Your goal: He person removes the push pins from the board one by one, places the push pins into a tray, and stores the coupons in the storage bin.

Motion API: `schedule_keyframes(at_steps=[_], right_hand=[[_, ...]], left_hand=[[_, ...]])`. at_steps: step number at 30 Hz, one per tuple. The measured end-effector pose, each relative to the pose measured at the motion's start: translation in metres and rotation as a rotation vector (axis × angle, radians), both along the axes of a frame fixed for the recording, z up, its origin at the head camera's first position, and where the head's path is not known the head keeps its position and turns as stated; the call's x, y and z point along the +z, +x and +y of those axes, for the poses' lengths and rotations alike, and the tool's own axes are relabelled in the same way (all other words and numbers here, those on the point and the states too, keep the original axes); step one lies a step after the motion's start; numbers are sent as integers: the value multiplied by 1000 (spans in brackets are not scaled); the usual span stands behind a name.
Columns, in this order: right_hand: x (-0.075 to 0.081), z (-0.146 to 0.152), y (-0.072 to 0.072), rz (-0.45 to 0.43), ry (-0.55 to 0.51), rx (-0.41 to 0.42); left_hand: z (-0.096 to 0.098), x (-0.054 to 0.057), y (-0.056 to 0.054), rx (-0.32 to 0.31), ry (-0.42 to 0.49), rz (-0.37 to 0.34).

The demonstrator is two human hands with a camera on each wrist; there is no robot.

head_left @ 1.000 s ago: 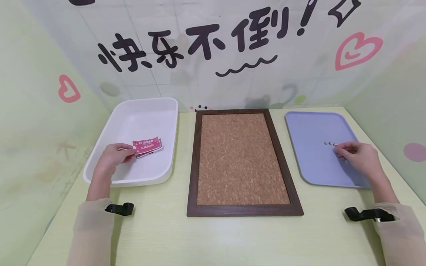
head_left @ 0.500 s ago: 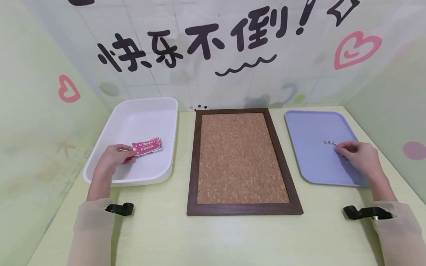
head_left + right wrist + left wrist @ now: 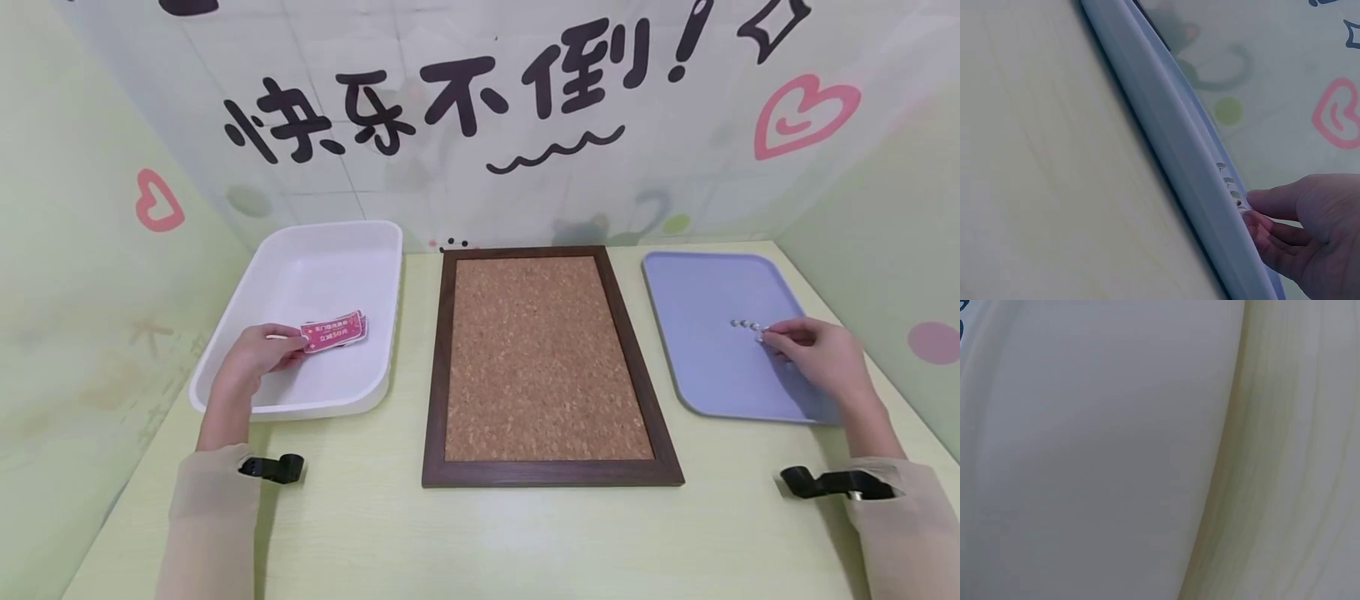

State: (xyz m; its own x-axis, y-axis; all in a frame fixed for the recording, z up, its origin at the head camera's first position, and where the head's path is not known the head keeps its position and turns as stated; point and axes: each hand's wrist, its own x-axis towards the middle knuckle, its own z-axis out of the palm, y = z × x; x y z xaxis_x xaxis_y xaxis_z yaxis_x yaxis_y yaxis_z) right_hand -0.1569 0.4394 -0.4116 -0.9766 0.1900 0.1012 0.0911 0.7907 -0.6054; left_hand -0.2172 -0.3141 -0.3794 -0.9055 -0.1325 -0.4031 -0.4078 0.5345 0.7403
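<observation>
My left hand (image 3: 258,357) pinches the left end of a pink-and-white printed coupon (image 3: 330,332) inside the white tray (image 3: 394,292). Edges of more coupons show behind it. The left wrist view shows only the tray's outer wall (image 3: 1104,462) and the table, with that hand out of frame. On the blue tray (image 3: 708,367), my right hand (image 3: 821,354) pinches a small silver thumbtack (image 3: 759,334) between thumb and fingertips. Several similar tacks (image 3: 743,323) lie in a short row just left of the fingertips. In the right wrist view, the right hand (image 3: 1313,228) reaches over the tray's rim.
A corkboard (image 3: 543,358) in a dark brown frame lies on the pale table (image 3: 487,542) between the two trays. Patterned panels with black lettering (image 3: 461,96) stand at the back and sides. Black camera mounts (image 3: 273,469) project from both sleeves.
My right hand has drawn slightly right, and a tack now shows at its fingertips beside the row. In my left hand, the coupon beneath sticks out less below the top one.
</observation>
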Motion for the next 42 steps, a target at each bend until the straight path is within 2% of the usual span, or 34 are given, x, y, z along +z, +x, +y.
schedule_keyframes(at_steps=[8, 19, 30, 42], right_hand=[[8, -3, 2, 29, -49, 8], [20, -17, -4, 66, -68, 20], [30, -36, -13, 111, -129, 66], [38, -54, -20, 138, -69, 99]], left_hand=[[-3, 5, 6, 2, 11, 28], [6, 12, 11, 21, 39, 157], [30, 30, 13, -42, 45, 278], [57, 43, 17, -147, 18, 406]])
